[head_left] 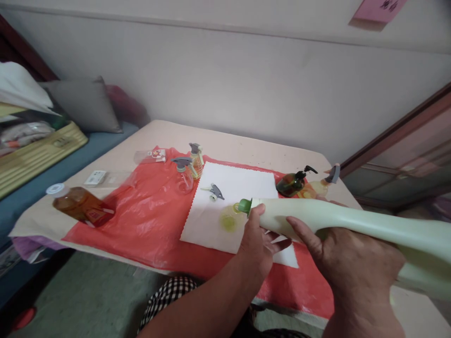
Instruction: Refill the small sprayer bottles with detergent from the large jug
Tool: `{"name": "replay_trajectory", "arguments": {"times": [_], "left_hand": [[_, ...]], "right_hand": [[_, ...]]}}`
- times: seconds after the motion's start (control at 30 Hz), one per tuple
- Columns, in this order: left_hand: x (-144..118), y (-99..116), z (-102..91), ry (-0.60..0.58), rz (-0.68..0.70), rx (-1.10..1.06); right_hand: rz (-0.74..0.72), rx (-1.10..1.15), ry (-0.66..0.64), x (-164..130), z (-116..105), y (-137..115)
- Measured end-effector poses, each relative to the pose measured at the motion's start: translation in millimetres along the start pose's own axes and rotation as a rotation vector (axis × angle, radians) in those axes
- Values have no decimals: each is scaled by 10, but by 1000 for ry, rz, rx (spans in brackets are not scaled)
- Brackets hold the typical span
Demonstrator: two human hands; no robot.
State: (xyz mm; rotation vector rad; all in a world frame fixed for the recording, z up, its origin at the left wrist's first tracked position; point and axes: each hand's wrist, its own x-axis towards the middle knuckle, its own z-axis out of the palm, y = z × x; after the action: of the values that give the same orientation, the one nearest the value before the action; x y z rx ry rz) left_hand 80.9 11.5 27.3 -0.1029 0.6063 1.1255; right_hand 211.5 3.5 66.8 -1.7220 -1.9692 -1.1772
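Amber liquid in a clear plastic bottle with a white cap (pixel 78 205), lying on its side at the left edge of the beige tabletop (pixel 246 150), half on the red plastic sheet (pixel 148 220) that covers the middle. Behind it, a small white packet (pixel 95 177) and a clear packet with a red print (pixel 155 155) near the far left corner.

Two clear round spray bottles with grey trigger heads (pixel 186 172), upright, close together on the sheet's far side. A white pinked-edge cloth (pixel 243 188) lies mid-sheet; on it, a loose grey trigger head (pixel 214 191) and a small clear bottle holding a little yellow-green liquid (pixel 229 218), mouth open.

Left hand (pixel 255 241): fingers closed round the neck of the large pale green plastic bottle with a green nozzle (pixel 317 220), just behind the nozzle. The big bottle is tipped nearly level, nozzle beside the small bottle's mouth. Right hand (pixel 352 267): wrapped round the body from beneath, thumb on top, firm.

Near the far right edge, a dark green pump bottle (pixel 292 184) and a pale yellow spray bottle with grey trigger (pixel 322 185).

Handling note: a steady pour likely needs the nozzle right over the opening, a slow tilt from the right hand, and the left guiding only.
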Motion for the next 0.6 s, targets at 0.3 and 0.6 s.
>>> {"name": "replay_trajectory", "arguments": {"times": [0.3,0.6], "left_hand": [[17,-5,-8,9,-6,-6],[15,1,-6,3,-5,-3]], "right_hand": [[-67,-36,57,1,14,32],[-37,-35,28,-12,0,-2]]}}
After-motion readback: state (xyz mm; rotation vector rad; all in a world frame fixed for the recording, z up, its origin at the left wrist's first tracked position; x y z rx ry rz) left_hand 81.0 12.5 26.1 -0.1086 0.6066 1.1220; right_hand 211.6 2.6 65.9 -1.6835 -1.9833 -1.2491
